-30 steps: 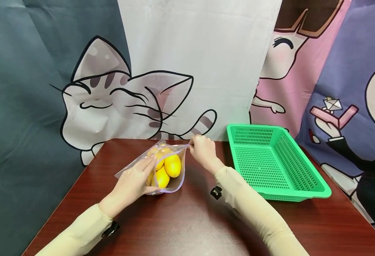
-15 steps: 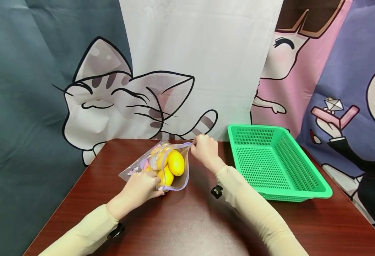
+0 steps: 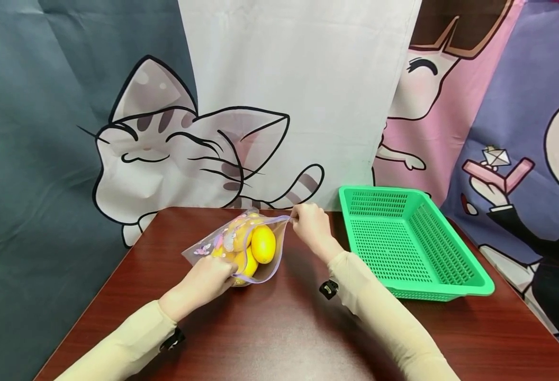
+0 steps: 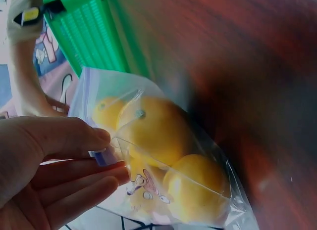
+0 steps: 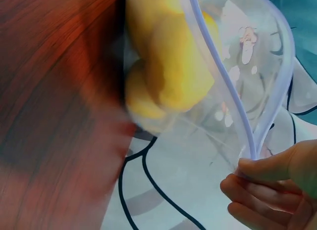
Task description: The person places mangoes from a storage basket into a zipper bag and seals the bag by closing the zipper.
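Observation:
A clear zip bag [image 3: 198, 251] with a lilac zip and small printed figures lies on the table, its mouth held apart toward the right. Inside are several smooth yellow fruits [image 3: 263, 244], lemon-like in shape. My left hand [image 3: 204, 279] pinches the near end of the bag's mouth; in the left wrist view, thumb and forefinger meet at the lilac zip [image 4: 101, 157]. At the far end of the mouth, my right hand [image 3: 310, 226] pinches the zip's corner between thumb and fingers, as the right wrist view shows. Part of the fruit is hidden behind the printed film.
To the right of the right hand stands a green plastic basket [image 3: 443, 288] with slotted walls and nothing in it. The dark red wooden table [image 3: 270, 333] ends at a hanging printed cloth [image 3: 336, 79] behind. Small black devices sit at both wrists.
My left hand has slid off the bag's side and moved to the near end of the mouth, now pinching its edge. The right hand has shifted slightly right, widening the bag's mouth.

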A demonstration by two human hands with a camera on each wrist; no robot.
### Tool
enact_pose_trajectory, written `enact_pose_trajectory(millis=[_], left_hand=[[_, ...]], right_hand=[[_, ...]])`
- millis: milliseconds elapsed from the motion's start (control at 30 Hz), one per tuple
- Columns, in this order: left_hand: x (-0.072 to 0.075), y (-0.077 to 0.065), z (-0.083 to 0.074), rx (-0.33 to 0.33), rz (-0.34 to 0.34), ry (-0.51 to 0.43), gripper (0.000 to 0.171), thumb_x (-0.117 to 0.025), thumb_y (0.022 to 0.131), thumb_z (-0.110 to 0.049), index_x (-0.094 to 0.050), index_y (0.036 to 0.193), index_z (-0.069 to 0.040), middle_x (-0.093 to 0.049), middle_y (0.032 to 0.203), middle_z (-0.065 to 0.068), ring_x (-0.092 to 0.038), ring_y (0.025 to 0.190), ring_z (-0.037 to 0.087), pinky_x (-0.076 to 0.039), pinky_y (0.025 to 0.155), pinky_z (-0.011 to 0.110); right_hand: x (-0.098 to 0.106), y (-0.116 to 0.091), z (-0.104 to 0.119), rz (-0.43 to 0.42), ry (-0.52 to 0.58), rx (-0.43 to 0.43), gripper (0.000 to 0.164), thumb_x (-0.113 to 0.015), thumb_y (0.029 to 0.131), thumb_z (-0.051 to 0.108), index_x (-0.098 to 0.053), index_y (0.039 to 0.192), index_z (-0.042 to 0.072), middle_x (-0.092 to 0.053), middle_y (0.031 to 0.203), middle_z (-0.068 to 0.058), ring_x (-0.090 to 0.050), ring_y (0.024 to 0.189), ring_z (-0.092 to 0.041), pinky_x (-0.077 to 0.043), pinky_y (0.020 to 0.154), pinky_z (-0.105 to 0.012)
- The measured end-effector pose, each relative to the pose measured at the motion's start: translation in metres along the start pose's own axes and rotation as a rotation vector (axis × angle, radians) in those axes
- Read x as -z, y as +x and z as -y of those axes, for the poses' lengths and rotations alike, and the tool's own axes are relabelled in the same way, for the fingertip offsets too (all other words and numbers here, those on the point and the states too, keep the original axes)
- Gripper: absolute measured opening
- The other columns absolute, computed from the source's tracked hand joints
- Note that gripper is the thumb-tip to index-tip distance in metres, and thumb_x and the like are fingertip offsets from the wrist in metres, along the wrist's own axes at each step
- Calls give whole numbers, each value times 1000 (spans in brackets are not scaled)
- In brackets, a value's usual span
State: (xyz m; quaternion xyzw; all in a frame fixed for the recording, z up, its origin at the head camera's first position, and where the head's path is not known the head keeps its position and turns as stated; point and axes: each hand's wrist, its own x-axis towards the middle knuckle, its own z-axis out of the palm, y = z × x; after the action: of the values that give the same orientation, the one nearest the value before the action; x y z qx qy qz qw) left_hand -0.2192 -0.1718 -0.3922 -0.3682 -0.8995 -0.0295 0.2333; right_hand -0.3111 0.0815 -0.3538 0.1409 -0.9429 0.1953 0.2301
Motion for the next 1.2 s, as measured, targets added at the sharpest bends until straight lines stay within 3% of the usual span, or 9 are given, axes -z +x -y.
enact_pose_trajectory(millis=[267,600,867,1200], left_hand=[[1,-1,25,69,24,-18,26,-75,68,-1,-55,61,-17,-50,55,-8,-48,51,12,-39,50,26],[-3,-3,47,111,62,-2,24,-77,69,-2,-56,66,-14,-54,57,-3,-51,51,19,-41,50,32],[-10,3,61,82,65,-7,22,-76,71,-4,-57,68,-14,-55,58,-2,-53,52,19,-44,51,34],[-13,12,82,109,45,6,14,-74,70,0,-65,71,-11,-61,63,-1,-57,57,22,-47,57,38]], right_hand=[[3,-20,0,-55,58,34,8,-69,80,5,-73,77,12,-72,78,-2,-67,71,-28,-54,65,-40],[-2,-44,-10,-88,211,189,8,-71,78,0,-68,77,7,-72,77,-5,-66,68,-17,-54,64,-31],[-3,-60,-23,-118,137,354,11,-72,78,-1,-64,77,7,-65,72,-2,-58,68,-19,-51,63,-32],[-9,-68,-34,-76,59,493,20,-69,74,-3,-54,69,11,-52,63,3,-51,66,-16,-45,59,-28]])
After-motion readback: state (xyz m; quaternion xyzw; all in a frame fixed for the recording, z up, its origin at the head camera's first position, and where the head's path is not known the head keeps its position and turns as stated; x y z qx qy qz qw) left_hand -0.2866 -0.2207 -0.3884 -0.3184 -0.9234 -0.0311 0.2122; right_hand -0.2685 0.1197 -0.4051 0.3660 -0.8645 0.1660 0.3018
